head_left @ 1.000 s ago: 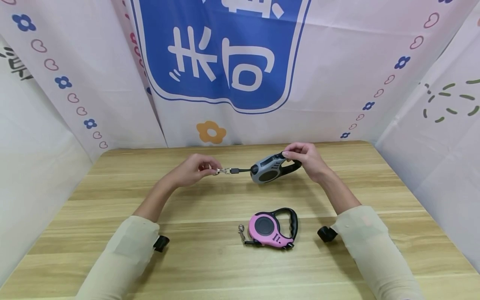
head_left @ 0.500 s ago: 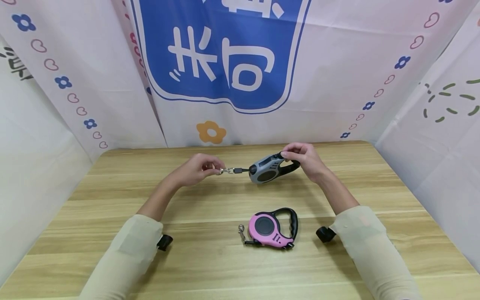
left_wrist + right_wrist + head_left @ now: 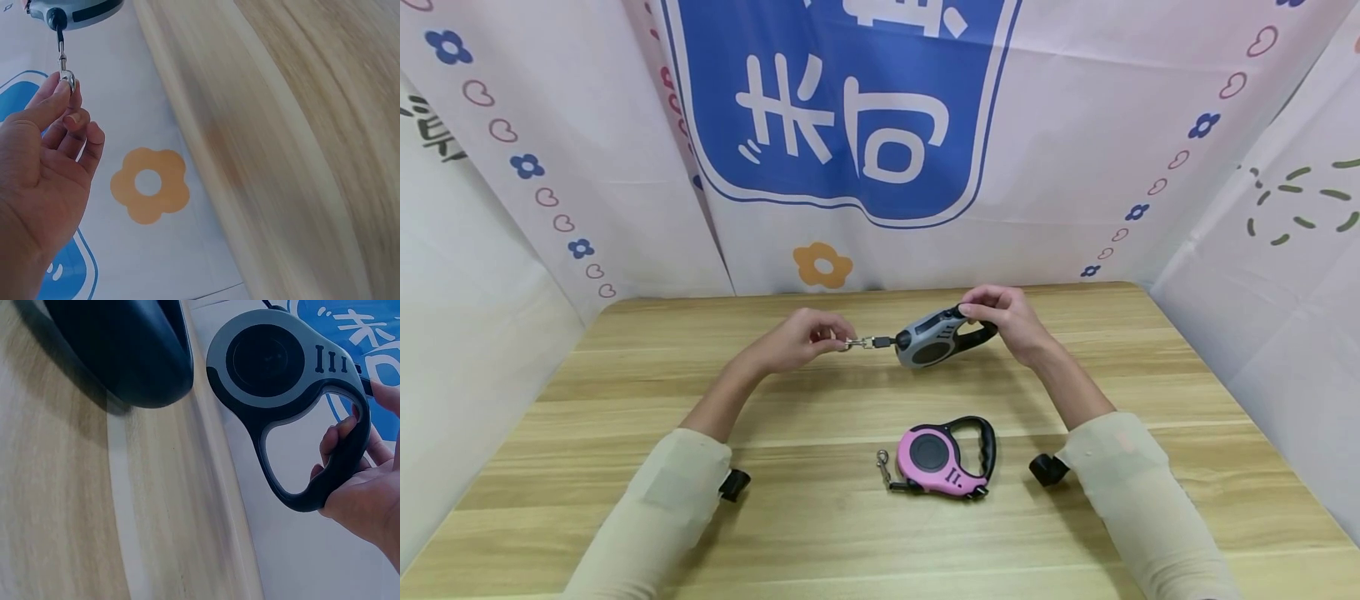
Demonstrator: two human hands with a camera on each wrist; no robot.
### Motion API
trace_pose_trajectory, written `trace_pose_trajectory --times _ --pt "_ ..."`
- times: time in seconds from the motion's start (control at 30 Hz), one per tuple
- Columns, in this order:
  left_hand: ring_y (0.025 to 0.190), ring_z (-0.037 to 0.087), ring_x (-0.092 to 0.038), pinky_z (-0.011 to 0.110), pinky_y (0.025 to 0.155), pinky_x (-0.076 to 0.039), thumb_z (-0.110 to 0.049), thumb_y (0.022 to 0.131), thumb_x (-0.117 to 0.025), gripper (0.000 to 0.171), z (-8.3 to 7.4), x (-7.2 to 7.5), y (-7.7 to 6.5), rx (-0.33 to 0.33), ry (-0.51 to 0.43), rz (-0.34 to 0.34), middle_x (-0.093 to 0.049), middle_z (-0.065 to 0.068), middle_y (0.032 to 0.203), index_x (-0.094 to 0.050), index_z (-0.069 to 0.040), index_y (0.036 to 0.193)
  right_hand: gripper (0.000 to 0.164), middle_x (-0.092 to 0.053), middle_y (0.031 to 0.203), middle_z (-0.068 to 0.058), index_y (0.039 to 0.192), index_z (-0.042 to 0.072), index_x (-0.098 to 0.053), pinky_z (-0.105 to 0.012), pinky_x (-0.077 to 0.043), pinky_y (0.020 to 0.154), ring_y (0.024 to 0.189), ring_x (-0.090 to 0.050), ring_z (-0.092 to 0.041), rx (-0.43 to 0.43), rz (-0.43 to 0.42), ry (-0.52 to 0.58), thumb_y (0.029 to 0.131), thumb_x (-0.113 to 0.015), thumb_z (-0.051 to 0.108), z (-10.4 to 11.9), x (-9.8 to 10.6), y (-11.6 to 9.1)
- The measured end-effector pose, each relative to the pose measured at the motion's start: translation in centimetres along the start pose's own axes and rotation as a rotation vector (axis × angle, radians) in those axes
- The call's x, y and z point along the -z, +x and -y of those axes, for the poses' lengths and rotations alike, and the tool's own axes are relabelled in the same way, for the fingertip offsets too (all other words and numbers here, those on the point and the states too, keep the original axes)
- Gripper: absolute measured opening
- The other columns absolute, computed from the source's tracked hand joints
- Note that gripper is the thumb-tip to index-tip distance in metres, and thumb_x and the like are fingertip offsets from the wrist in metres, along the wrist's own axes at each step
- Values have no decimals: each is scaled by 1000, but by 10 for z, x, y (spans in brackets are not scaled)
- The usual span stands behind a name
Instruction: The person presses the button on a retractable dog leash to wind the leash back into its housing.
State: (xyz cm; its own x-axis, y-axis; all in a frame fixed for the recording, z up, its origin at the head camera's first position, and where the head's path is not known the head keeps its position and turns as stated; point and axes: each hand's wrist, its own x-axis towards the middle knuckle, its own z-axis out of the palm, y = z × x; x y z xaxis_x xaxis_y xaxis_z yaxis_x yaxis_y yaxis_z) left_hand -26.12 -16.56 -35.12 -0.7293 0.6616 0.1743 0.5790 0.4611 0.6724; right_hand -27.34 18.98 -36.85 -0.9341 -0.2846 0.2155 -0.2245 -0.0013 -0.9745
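A grey and black retractable dog leash is held above the far part of the table. My right hand grips its black handle, fingers passing through the loop and thumb at the button, as the right wrist view shows. My left hand pinches the metal snap hook between thumb and forefinger. Only a short stretch of dark cord shows between hook and casing. Nearer the person, a pink and black retractable leash lies on the table, its own snap hook to its left.
The wooden table reaches back to a white printed cloth with a blue emblem and an orange flower. White cloth also hangs at both sides. Black devices are fixed at both sleeve cuffs.
My left hand has moved right with the snap hook, and the visible cord has shortened. The grey leash has shifted slightly left with my right hand. The pink leash has stayed put.
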Motion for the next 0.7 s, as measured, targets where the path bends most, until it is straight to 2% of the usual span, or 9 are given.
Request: trace_pose_trajectory --times 0.2,0.43,0.6,0.7 --pt "72 17 -54 26 64 -45 2 99 -66 14 -1 -3 3 2 3 7 -73 16 95 -74 -1 111 6 -66 79 5 95 0 -73 -26 -48 75 79 -59 -18 7 -12 7 93 -69 3 -2 -3 1" --pt "73 17 -55 27 64 -46 4 98 -66 14 -1 -5 4 3 -9 10 -72 12 93 -73 0 110 15 -66 80 6 90 11 -75 -25 -47 77 79 -60 -13 11 -28 20 94 -66 0 -1 -5 0" --pt "73 17 -55 26 64 -45 4 98 -66 14 0 -7 5 -6 -23 18 -72 15 93 -72 2 110 8 -67 81 5 92 5 -75 -26 -48 78 79 -61 -16 9 -51 45 95 -68 2 -1 -6 -1" --pt "73 22 -57 27 64 -46 4 97 -67 14 0 -8 6 1 -26 18 -72 17 93 -73 2 110 10 -67 81 5 92 6 -75 -26 -49 79 80 -61 -16 5 -57 69 95 -67 1 0 -7 -1"
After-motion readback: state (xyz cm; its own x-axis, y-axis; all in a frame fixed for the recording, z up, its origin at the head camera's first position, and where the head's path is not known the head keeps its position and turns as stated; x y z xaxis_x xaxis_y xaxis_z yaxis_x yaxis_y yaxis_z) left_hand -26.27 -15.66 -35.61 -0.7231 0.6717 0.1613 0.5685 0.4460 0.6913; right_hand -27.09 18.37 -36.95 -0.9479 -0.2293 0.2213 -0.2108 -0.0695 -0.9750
